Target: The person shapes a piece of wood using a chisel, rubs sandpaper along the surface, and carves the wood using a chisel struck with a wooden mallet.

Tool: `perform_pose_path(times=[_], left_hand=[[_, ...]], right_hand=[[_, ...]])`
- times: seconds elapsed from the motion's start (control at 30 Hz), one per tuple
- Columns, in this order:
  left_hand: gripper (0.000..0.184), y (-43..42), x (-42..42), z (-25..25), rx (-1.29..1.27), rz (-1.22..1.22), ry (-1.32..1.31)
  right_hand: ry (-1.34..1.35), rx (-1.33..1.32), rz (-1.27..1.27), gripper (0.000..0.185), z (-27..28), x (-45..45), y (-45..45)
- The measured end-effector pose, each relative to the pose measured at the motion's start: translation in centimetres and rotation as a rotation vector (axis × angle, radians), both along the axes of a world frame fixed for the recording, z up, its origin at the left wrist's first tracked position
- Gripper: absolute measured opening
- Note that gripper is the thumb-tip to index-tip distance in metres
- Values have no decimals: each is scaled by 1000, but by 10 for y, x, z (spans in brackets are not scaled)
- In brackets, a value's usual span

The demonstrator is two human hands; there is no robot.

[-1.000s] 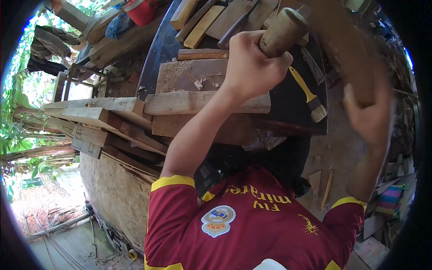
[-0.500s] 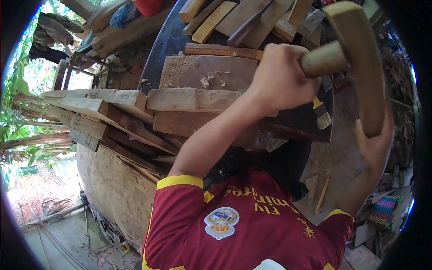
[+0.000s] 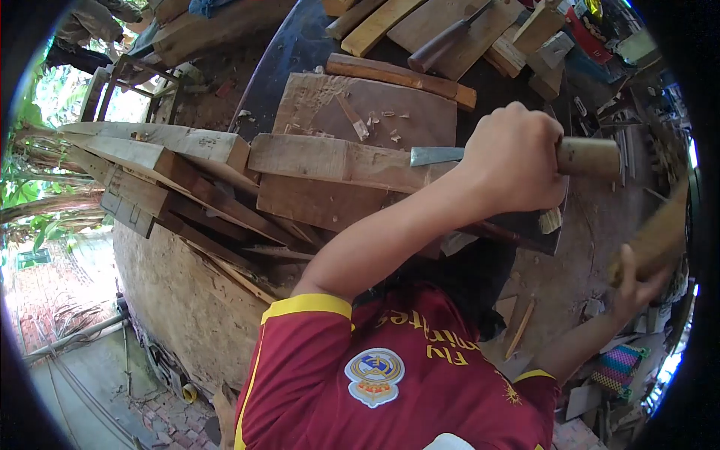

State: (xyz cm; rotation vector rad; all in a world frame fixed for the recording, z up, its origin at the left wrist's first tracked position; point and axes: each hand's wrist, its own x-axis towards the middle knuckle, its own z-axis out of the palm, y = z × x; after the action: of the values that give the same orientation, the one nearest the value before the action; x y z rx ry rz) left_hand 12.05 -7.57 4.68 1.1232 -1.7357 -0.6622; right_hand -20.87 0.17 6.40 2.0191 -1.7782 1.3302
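My left hand (image 3: 517, 157) is wrapped around a chisel (image 3: 436, 155). Its metal blade points left over a long wooden beam (image 3: 300, 156), while the thick handle end sticks out to the right of my fist. Whether the blade edge touches the wood, I cannot tell. Far out at the right, my right hand (image 3: 634, 289) grips a wooden mallet (image 3: 656, 232), smeared by motion and held apart from the chisel handle. Beneath the beam lies a wider wooden board (image 3: 390, 112) with wood chips (image 3: 356, 120) scattered on it.
Several wood pieces (image 3: 382, 26) and another chisel (image 3: 450, 41) lie on the dark table (image 3: 262, 97) behind the board. Stacked beams (image 3: 180, 169) extend to the left. Brush bristles (image 3: 550, 220) show near the table's right edge. A woven multicoloured item (image 3: 619, 369) is at lower right.
The mallet and my right hand have swung outward to the right, away from the chisel handle. My left hand has moved right and downward in view, and the chisel blade now shows.
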Motion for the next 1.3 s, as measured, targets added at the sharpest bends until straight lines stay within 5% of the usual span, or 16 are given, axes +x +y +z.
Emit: perform_pose_path(times=[0.13,0.27,0.33,0.47,0.93,1.3], left_hand=[[18,-4,3,2,-26,40,-7],[17,-8,29,8,-81,65,290],[6,4,61,24,110,97,425],[16,10,92,18,-63,-60,911],[16,20,76,8,-199,-16,694],[18,16,14,14,-83,-1,367]], right_hand=[[-481,-98,210,68,0,-3,1],[-501,-92,183,74,-9,3,9],[-458,-69,163,76,-11,0,16],[-381,-40,79,78,-19,4,23],[-370,-59,96,82,-21,23,24],[-275,-130,320,67,51,54,21]])
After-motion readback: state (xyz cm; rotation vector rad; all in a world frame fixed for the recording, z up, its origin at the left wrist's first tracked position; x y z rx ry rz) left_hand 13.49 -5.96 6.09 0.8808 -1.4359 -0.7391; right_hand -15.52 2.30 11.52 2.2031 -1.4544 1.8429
